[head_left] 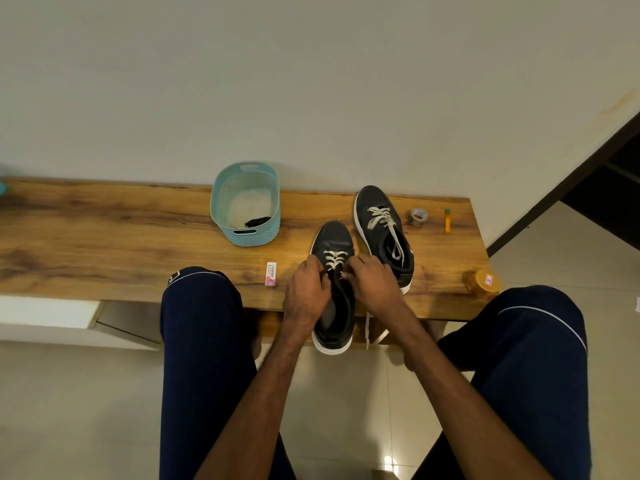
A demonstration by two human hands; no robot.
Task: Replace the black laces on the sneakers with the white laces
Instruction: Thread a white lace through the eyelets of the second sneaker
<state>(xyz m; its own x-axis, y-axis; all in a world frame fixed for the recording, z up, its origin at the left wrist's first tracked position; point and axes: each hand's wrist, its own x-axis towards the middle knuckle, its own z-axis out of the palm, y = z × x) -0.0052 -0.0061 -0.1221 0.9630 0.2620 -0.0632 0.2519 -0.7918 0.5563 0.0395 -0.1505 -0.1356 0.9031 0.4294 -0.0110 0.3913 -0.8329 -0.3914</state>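
Note:
Two black sneakers with white soles stand on a wooden bench [104, 237]. The far sneaker [381, 223] carries a white lace through all its eyelets, its ends lying loose. The near sneaker [334, 244] overhangs the bench's front edge and has a white lace [334, 258] crossed through its front eyelets. My left hand [306, 292] grips the near sneaker's left side at the eyelets. My right hand [372, 285] pinches the white lace at the right eyelets. One lace end [367, 329] hangs down below the bench. A black lace [258, 221] lies in the teal basket [221, 202].
A small white box [270, 273] lies left of my left hand. A tape roll [417, 216] and an orange glue stick [447, 220] sit at the back right. An orange-lidded jar [483, 281] stands at the front right corner. My knees flank the bench.

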